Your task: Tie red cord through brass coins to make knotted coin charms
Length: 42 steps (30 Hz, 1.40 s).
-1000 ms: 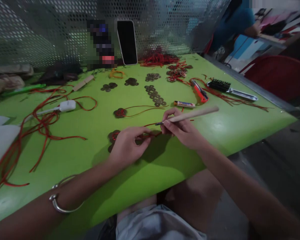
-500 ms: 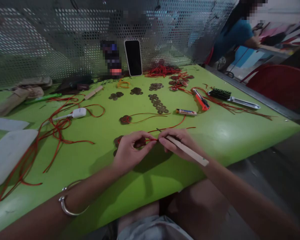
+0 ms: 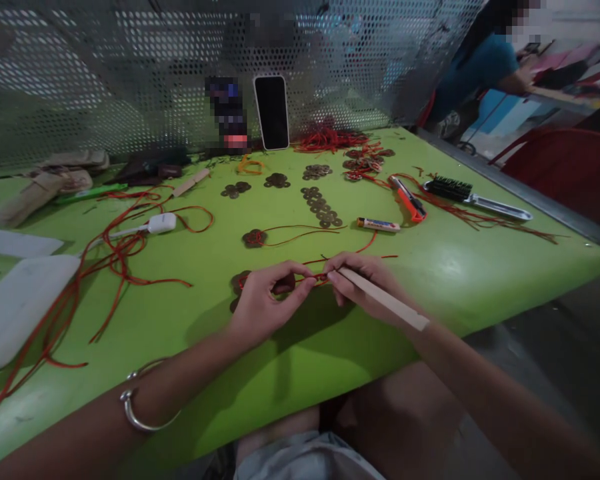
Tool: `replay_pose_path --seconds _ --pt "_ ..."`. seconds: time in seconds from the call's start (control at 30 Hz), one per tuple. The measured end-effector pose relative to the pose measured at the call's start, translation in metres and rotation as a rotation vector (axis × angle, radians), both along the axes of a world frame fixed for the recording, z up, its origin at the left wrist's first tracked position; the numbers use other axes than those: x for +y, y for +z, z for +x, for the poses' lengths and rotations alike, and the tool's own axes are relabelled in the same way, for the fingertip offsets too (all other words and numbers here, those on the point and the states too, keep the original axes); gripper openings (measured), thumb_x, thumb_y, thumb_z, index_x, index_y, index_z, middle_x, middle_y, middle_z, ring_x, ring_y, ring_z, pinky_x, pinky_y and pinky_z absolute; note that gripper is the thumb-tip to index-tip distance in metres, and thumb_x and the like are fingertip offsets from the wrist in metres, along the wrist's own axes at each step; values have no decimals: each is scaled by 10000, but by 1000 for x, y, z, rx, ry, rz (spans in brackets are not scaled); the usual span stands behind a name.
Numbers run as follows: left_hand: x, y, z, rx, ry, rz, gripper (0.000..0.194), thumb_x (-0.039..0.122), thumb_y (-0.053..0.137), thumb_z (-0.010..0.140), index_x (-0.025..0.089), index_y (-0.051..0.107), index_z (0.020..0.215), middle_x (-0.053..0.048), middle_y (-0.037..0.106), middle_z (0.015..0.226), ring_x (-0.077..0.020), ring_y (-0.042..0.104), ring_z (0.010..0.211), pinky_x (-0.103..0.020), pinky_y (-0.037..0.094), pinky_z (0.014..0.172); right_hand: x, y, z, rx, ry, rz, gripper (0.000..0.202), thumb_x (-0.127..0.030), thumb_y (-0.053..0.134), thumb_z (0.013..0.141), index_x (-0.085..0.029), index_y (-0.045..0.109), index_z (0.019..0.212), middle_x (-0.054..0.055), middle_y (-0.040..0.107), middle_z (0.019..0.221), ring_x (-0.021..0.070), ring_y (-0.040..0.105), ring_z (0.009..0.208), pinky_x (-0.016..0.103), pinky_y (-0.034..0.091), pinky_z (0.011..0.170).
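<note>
My left hand (image 3: 260,300) is closed, thumb and index finger pinching a thin red cord (image 3: 320,275). Partly hidden behind that hand, a cluster of coins (image 3: 237,283) with red cord through it lies on the green table. Just to the right, my right hand (image 3: 355,277) pinches the same cord at its fingertips. It also grips a tool with a flat pale wooden handle (image 3: 387,300); a thin dark tip shows beyond the fingers. Past both hands lies another corded coin cluster (image 3: 255,238) with two loose cord ends.
Several coin groups (image 3: 321,207) lie mid-table. A glue tube (image 3: 379,225), an orange utility knife (image 3: 409,199) and a brush (image 3: 450,189) are on the right. Tangled red cords (image 3: 123,257) and a white slab-like object (image 3: 27,310) occupy the left. A phone (image 3: 273,112) leans against the perforated metal panel.
My fingertips have moved slightly apart, and a little more red cord shows between them. The whole view has shifted slightly.
</note>
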State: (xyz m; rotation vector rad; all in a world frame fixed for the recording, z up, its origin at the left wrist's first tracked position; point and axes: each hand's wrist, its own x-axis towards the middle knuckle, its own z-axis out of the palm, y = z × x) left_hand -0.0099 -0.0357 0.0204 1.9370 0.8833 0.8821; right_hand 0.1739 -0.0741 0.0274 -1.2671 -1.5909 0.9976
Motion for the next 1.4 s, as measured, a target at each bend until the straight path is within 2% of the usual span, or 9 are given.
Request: replay_pose_path --seconds 0.13,0.33,0.53,0.67,0.8,0.97,1.1,1.2,1.4 --pt "0 2 0 -16 7 -46 176 323 592 821 160 652 846 27 499 549 -83 424 482 -177 337 428 -1 -5 3 86 -38 39 156 -270 481 868 -163 592 851 -42 548 499 71 522 433 168 392 445" --pt "1 1 0 -14 -7 -43 169 319 590 824 164 651 852 31 489 545 -79 411 476 -177 337 433 -2 -4 3 -110 -25 38 172 -299 517 848 -163 618 879 -30 563 500 81 524 431 170 378 427" --pt "-1 1 1 8 10 -29 183 325 587 822 154 652 827 22 523 556 -79 420 476 -182 346 440 -1 -4 4 -107 -24 45 153 -289 521 846 -163 608 861 -29 569 509 82 534 432 171 388 437" --pt "-1 1 1 -1 12 -27 167 318 590 823 162 649 831 31 513 552 -75 415 479 -177 337 436 -3 -4 5 -85 3 91 137 -228 490 852 -165 612 861 -32 564 514 82 531 450 176 391 459" --pt "1 3 -1 -5 42 -38 172 325 570 839 169 630 880 31 522 572 -86 449 499 -181 352 439 -3 -1 3 -89 55 246 173 -114 476 784 -169 639 780 -13 600 573 82 536 488 184 412 496" --pt "2 6 -2 52 19 -14 221 340 506 887 190 602 1018 -33 648 839 -138 582 692 -239 475 589 -3 2 -2 -152 60 428 250 -44 460 718 -191 660 692 -1 637 615 90 547 518 200 425 535" --pt "1 7 -1 105 49 111 204 307 499 896 215 588 1054 -42 626 1014 -176 576 909 -313 487 766 -4 3 -2 -191 166 486 264 -35 453 711 -198 661 712 -6 605 595 100 532 537 205 420 546" --pt "2 7 -2 90 52 135 166 305 499 897 204 601 980 -31 633 962 -172 577 898 -322 478 782 -6 -1 0 -219 235 469 256 -42 462 732 -194 663 773 4 582 625 108 522 571 212 406 554" --pt "2 5 -3 54 78 86 154 302 542 871 173 601 810 -12 618 774 -144 573 725 -278 470 680 -7 -9 1 -340 309 414 249 -38 494 736 -193 667 825 19 580 672 125 518 606 229 380 561"
